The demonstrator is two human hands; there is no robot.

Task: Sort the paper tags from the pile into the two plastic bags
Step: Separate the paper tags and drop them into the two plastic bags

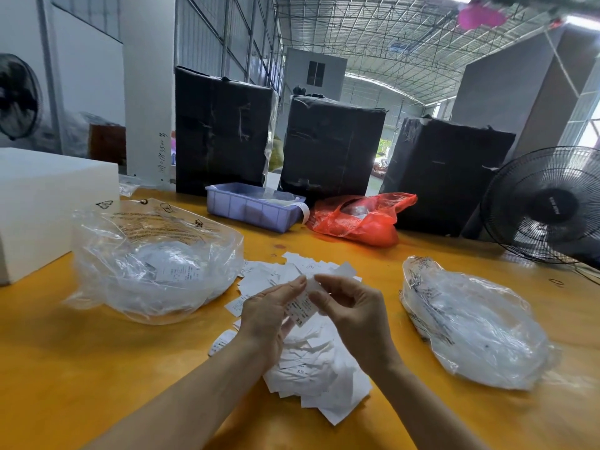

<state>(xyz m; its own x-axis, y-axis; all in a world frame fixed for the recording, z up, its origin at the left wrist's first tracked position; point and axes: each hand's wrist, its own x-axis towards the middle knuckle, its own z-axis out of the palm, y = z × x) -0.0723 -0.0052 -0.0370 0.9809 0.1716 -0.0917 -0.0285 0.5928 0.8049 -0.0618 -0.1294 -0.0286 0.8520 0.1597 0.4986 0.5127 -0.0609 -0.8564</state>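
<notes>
A loose pile of white paper tags (pixel 318 368) lies on the yellow table in front of me. Above it, my left hand (pixel 269 316) and my right hand (pixel 350 310) together pinch a printed white tag (pixel 303 308) between fingertips and thumbs. A second tag (pixel 344 271) sticks up behind my right fingers. A clear plastic bag (pixel 152 258) with tags inside sits to the left of the pile. Another clear plastic bag (pixel 474 323) holding tags lies to the right.
A lavender plastic bin (pixel 253 206) and a red plastic bag (pixel 360 219) sit behind the pile. Three black wrapped bales (pixel 331 144) stand at the table's back. A white foam box (pixel 42 203) is at the left, a black fan (pixel 548 206) at the right.
</notes>
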